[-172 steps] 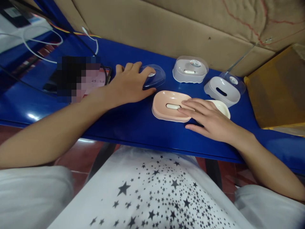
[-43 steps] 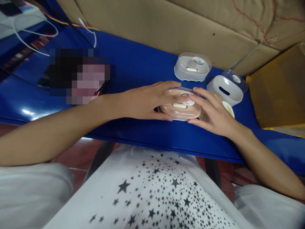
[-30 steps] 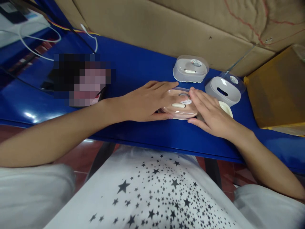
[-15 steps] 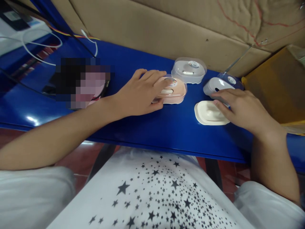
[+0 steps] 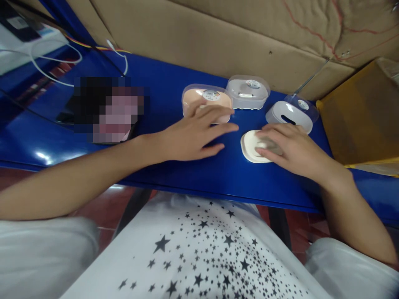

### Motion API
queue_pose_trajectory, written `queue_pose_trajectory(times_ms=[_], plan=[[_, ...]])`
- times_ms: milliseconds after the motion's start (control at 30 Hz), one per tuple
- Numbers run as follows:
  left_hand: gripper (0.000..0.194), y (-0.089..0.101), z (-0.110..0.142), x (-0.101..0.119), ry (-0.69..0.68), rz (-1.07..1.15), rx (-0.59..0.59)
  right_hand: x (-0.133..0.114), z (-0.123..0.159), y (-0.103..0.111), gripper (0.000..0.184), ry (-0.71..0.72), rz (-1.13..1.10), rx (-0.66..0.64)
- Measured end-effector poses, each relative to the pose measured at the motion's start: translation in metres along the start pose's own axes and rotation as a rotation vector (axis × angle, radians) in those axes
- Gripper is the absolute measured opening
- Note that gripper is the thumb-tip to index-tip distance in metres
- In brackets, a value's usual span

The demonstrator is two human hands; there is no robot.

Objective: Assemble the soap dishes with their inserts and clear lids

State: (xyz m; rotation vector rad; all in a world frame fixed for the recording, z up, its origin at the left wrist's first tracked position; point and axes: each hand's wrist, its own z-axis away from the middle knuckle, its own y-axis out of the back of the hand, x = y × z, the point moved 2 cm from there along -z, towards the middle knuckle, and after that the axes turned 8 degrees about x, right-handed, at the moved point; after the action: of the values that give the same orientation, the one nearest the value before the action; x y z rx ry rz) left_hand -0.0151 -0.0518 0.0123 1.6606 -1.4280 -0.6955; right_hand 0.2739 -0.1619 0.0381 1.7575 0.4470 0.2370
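Note:
My right hand [image 5: 288, 145] has its thumb and fingers closed around the raised middle of a cream oval plastic base [image 5: 248, 146], which lies on the blue table. Fingers spread, my left hand [image 5: 199, 133] is empty, just in front of a peach soap box [image 5: 190, 96] with a clear lid and round sticker. It partly covers that box; whether it touches it I cannot tell. A white soap box [image 5: 247, 99] under a clear lid stands beside the peach one. Behind my right hand is a white slotted soap dish [image 5: 279, 112], with a clear lid [image 5: 307, 108] at its back.
A cardboard wall [image 5: 199, 37] closes off the back of the blue table [image 5: 199, 178]. At the right stands a brown taped carton [image 5: 358, 120]. A blurred-out dark and pink object [image 5: 120, 112] lies at the left, near a white cable [image 5: 126, 62].
The peach soap box has shifted left and back, and my left hand has opened away from it. My right hand has moved left onto the cream base, which has slid left.

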Motion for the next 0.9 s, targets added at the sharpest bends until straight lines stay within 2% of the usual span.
queue_pose_trajectory(times_ms=[100, 200, 333, 433, 567, 767, 900], plan=[[0.044, -0.001, 0.002, 0.025, -0.191, 0.056, -0.116, -0.012, -0.006, -0.001, 0.049, 0.017, -0.054, 0.067], [0.038, -0.001, 0.004, 0.031, -0.245, 0.062, -0.143, 0.003, -0.005, 0.005, 0.054, -0.051, -0.009, 0.144], [0.028, 0.001, 0.002, 0.019, -0.195, 0.038, -0.113, 0.046, 0.004, 0.009, 0.075, -0.268, 0.130, 0.201], [0.025, 0.003, -0.001, 0.012, -0.161, 0.035, -0.088, 0.064, 0.006, 0.005, 0.085, -0.395, 0.170, 0.091], [0.024, 0.004, -0.003, 0.009, -0.143, -0.001, -0.083, 0.064, 0.003, 0.004, 0.086, -0.484, 0.192, -0.050], [0.023, 0.004, -0.003, 0.006, -0.083, -0.031, -0.057, 0.064, 0.000, 0.008, 0.088, -0.583, 0.214, -0.050], [0.034, 0.003, -0.003, 0.007, -0.056, -0.077, -0.089, 0.063, -0.002, 0.008, 0.088, -0.582, 0.223, -0.029]])
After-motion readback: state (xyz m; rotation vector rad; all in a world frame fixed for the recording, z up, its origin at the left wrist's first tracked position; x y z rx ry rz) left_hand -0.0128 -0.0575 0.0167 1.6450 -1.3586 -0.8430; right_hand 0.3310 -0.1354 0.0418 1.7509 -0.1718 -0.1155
